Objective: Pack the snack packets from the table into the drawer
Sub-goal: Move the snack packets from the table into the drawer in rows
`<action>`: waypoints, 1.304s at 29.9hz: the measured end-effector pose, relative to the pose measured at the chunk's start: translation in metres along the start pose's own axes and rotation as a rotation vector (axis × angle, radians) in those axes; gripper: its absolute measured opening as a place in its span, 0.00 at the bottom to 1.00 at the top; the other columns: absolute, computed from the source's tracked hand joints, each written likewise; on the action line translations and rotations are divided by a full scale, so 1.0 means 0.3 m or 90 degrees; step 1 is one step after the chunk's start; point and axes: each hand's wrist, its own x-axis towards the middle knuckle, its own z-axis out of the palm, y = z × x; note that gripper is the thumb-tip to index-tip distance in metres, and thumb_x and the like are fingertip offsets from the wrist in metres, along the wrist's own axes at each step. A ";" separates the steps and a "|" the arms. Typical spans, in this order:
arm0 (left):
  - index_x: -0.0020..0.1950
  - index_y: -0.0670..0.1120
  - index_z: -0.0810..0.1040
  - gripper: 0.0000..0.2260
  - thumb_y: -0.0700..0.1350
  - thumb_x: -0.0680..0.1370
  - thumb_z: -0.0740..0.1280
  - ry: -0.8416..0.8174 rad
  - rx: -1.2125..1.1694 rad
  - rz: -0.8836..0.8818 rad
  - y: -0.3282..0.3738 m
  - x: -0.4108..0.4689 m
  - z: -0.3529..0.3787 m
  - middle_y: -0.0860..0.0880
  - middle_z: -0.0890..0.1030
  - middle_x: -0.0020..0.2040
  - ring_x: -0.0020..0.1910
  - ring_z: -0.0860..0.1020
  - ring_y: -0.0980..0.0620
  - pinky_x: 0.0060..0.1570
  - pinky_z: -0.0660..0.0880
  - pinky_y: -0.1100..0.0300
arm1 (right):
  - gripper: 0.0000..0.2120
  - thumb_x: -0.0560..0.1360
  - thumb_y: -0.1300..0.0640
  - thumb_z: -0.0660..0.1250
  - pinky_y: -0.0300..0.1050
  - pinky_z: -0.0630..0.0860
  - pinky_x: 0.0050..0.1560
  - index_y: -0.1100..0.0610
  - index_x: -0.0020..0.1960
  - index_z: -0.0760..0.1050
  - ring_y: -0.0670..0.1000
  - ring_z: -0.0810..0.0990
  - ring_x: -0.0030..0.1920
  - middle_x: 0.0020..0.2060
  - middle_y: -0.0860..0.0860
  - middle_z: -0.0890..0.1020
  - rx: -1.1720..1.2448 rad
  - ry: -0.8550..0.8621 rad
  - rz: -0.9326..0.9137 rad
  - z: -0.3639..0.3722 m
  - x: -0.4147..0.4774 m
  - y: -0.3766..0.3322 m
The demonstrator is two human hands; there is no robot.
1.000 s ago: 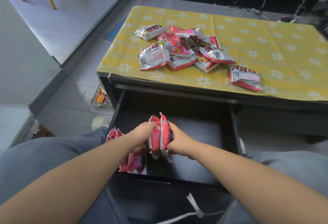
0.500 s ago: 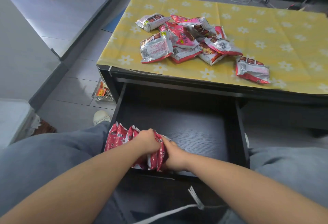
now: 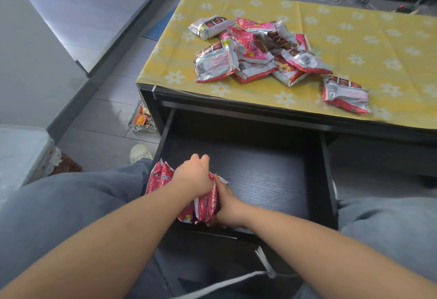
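Note:
A black drawer (image 3: 272, 175) stands pulled out under the table. In its front left corner, red snack packets (image 3: 205, 206) stand on edge in a row. My left hand (image 3: 194, 175) rests on top of the row, fingers curled over the packets. My right hand (image 3: 228, 206) presses flat against the rightmost packet, pinching the row between both hands. More packets of the row (image 3: 157, 178) show to the left of my left hand. On the yellow flowered tablecloth (image 3: 354, 38) lies a pile of red and silver packets (image 3: 250, 55), and one packet (image 3: 345, 94) lies apart at its right.
A glass tray (image 3: 142, 121) with small items sits on the floor left of the table. My knees in grey trousers flank the drawer, and a white shoe (image 3: 140, 153) shows by its left side. The drawer's right two thirds hold nothing. Cables run behind the table.
Both hands carried two packets held upright down and left into the drawer's front left corner, pushing them against the row standing there. The camera view shifted slightly.

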 end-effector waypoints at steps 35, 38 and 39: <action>0.79 0.47 0.67 0.30 0.47 0.77 0.68 0.359 -0.113 0.124 0.277 0.257 -0.381 0.41 0.68 0.74 0.72 0.68 0.37 0.67 0.73 0.41 | 0.33 0.79 0.49 0.63 0.66 0.58 0.78 0.53 0.80 0.57 0.63 0.52 0.82 0.80 0.60 0.59 -0.463 0.510 0.028 -0.944 -0.078 -0.098; 0.80 0.48 0.63 0.32 0.47 0.76 0.68 0.373 -0.103 0.102 0.279 0.336 -0.418 0.39 0.64 0.77 0.76 0.62 0.35 0.72 0.68 0.39 | 0.35 0.79 0.43 0.63 0.75 0.52 0.76 0.51 0.81 0.55 0.66 0.45 0.82 0.83 0.59 0.51 -0.441 0.556 0.122 -1.040 -0.051 -0.031; 0.81 0.48 0.61 0.34 0.47 0.76 0.68 0.376 -0.103 0.088 0.280 0.364 -0.429 0.39 0.61 0.79 0.77 0.59 0.35 0.74 0.65 0.38 | 0.36 0.79 0.41 0.63 0.77 0.50 0.74 0.50 0.81 0.53 0.67 0.43 0.82 0.83 0.59 0.49 -0.439 0.569 0.150 -1.067 -0.039 -0.007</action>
